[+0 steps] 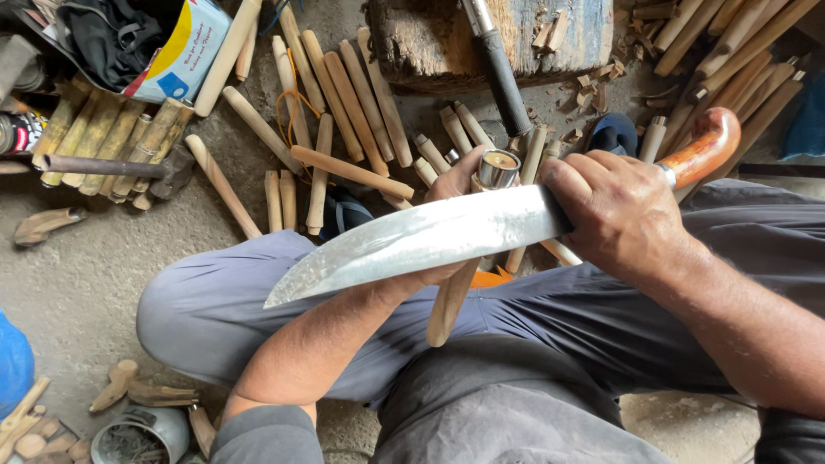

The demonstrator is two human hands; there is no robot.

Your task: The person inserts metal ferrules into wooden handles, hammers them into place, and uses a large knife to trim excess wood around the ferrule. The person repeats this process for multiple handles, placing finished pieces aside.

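Dusty concrete floor below, right hand [623, 210] grips steel blade [421, 241], left hand [455, 185] seemingly metal-capped wooden handle [451, 296].

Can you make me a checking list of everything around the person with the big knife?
Surface: bare grey concrete floor; the person sits on it in grey trousers.
Job's things: big knife with a curved orange-brown handle; wooden handle with a metal collar on top.
Clutter: many wooden sticks, wood chips, a chopping block, a small tin.
Grippers: right hand grips the knife handle; left hand holds the wooden handle behind the blade.
Cables: nothing seen, only an orange string among the sticks.
Surroundings: a cardboard box with dark cloth inside, a bundle of sticks beside it.
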